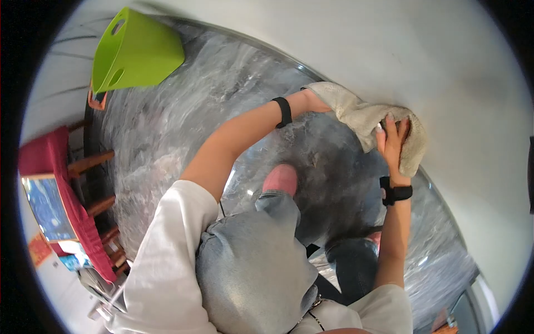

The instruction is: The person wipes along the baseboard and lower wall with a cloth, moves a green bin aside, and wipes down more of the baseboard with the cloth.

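Note:
A beige towel-like cloth [350,108] stretches between my two hands, close against the white wall surface. Its left end drapes over my left hand [317,102], hiding the fingers; the cloth hangs from that hand. On the right side, my right hand [394,140] grips the bunched cloth, with fingers and thumb spread around a fold. Something dark shows beneath those fingers; I cannot make out whether it is an object or a shadowed fold. Each wrist wears a black band.
A green tub [147,53] with handle holes stands at upper left on the grey marbled floor [217,72]. Wooden furniture with a red cover [86,228] and a blue picture [49,209] sits at left. The white wall [445,72] curves along the right.

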`<action>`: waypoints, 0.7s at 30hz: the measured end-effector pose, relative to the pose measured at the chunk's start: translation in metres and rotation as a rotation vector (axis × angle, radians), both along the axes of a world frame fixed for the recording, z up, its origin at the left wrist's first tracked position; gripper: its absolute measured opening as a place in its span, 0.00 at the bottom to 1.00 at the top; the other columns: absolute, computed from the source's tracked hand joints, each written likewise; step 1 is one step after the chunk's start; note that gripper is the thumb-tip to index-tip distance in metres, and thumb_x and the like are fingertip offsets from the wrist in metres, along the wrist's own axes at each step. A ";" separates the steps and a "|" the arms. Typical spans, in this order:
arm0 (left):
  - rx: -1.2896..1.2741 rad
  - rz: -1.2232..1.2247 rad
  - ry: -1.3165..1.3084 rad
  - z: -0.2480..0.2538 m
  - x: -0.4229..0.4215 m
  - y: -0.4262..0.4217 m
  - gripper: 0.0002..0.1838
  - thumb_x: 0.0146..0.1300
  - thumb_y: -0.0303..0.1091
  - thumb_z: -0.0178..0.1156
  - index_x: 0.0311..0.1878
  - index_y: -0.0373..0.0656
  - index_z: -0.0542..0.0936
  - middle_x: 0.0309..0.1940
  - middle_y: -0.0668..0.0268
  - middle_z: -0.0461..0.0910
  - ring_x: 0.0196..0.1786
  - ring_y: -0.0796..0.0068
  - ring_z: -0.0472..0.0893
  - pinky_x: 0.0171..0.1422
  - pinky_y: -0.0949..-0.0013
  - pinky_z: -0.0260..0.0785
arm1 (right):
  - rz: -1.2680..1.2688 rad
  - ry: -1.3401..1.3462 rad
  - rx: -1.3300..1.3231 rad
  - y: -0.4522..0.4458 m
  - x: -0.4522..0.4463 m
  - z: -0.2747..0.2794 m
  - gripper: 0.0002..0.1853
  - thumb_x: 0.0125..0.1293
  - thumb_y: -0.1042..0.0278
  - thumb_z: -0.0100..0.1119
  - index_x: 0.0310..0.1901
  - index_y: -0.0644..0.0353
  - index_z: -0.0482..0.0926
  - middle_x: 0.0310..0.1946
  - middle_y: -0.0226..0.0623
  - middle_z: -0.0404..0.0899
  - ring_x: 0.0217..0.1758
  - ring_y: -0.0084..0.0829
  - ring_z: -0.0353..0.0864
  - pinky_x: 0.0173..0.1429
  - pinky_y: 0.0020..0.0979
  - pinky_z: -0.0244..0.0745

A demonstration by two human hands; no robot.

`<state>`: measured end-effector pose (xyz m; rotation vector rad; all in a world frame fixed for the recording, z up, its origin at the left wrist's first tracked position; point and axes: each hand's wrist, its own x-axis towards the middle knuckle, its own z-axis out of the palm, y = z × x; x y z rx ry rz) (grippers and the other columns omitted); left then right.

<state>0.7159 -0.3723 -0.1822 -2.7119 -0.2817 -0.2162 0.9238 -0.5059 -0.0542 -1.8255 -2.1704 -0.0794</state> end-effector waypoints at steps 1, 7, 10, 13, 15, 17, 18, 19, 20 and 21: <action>0.016 0.036 0.006 -0.004 -0.011 0.007 0.22 0.65 0.42 0.41 0.60 0.45 0.63 0.60 0.60 0.63 0.61 0.65 0.64 0.65 0.64 0.56 | 0.045 -0.009 0.028 0.006 -0.007 -0.001 0.20 0.55 0.56 0.54 0.49 0.54 0.74 0.46 0.48 0.70 0.50 0.48 0.68 0.54 0.43 0.63; -1.025 0.294 -0.249 0.014 -0.082 0.046 0.20 0.62 0.41 0.48 0.56 0.44 0.68 0.55 0.61 0.68 0.58 0.63 0.68 0.63 0.65 0.58 | 0.212 0.119 -0.208 0.037 -0.046 -0.008 0.22 0.58 0.61 0.50 0.56 0.50 0.68 0.59 0.49 0.62 0.61 0.48 0.61 0.61 0.43 0.59; -0.945 0.347 -0.218 0.010 -0.109 0.064 0.20 0.60 0.41 0.51 0.54 0.44 0.70 0.54 0.61 0.70 0.56 0.62 0.69 0.63 0.66 0.58 | 0.244 0.288 -0.158 0.051 -0.068 -0.017 0.24 0.55 0.64 0.52 0.56 0.44 0.69 0.59 0.38 0.64 0.61 0.40 0.63 0.62 0.39 0.59; -0.866 0.363 -0.137 0.014 -0.128 0.072 0.22 0.59 0.41 0.51 0.55 0.45 0.69 0.55 0.61 0.68 0.58 0.63 0.67 0.64 0.66 0.57 | 0.267 0.309 -0.116 0.060 -0.082 -0.022 0.27 0.54 0.64 0.53 0.59 0.41 0.65 0.59 0.36 0.64 0.61 0.39 0.63 0.61 0.38 0.59; -0.796 0.338 -0.050 0.016 -0.133 0.071 0.23 0.59 0.43 0.50 0.57 0.45 0.67 0.57 0.62 0.66 0.60 0.64 0.65 0.65 0.65 0.56 | 0.279 0.272 -0.082 0.061 -0.086 -0.021 0.28 0.54 0.64 0.53 0.59 0.41 0.65 0.59 0.35 0.64 0.60 0.38 0.64 0.61 0.38 0.59; -0.735 0.316 -0.041 0.005 -0.138 0.066 0.24 0.60 0.45 0.50 0.58 0.46 0.66 0.58 0.62 0.66 0.61 0.64 0.64 0.66 0.64 0.55 | 0.269 0.249 -0.115 0.061 -0.086 -0.025 0.28 0.55 0.64 0.53 0.60 0.40 0.64 0.59 0.33 0.64 0.60 0.38 0.64 0.61 0.37 0.60; -0.676 0.295 -0.035 0.005 -0.140 0.066 0.25 0.60 0.46 0.50 0.59 0.46 0.66 0.59 0.62 0.65 0.61 0.64 0.64 0.66 0.64 0.54 | 0.272 0.257 -0.094 0.063 -0.084 -0.024 0.28 0.55 0.64 0.53 0.60 0.40 0.64 0.59 0.33 0.64 0.60 0.38 0.64 0.61 0.37 0.60; -0.735 0.322 -0.044 0.022 -0.138 0.061 0.27 0.60 0.50 0.49 0.59 0.47 0.65 0.59 0.62 0.65 0.61 0.63 0.64 0.66 0.63 0.54 | 0.276 0.253 -0.152 0.062 -0.081 -0.023 0.26 0.57 0.65 0.51 0.59 0.45 0.64 0.61 0.35 0.61 0.62 0.39 0.61 0.62 0.38 0.59; -0.718 0.333 -0.033 0.030 -0.138 0.053 0.27 0.60 0.50 0.49 0.59 0.47 0.65 0.59 0.62 0.65 0.61 0.63 0.64 0.66 0.63 0.54 | 0.282 0.251 -0.213 0.059 -0.080 -0.022 0.24 0.58 0.66 0.50 0.58 0.51 0.64 0.62 0.37 0.59 0.64 0.40 0.59 0.63 0.39 0.57; -0.624 0.274 -0.095 0.034 -0.136 0.049 0.27 0.59 0.50 0.50 0.59 0.47 0.65 0.58 0.62 0.65 0.61 0.63 0.64 0.66 0.62 0.54 | 0.256 0.274 -0.249 0.059 -0.080 -0.019 0.22 0.60 0.67 0.49 0.58 0.54 0.64 0.62 0.41 0.58 0.64 0.41 0.58 0.64 0.38 0.56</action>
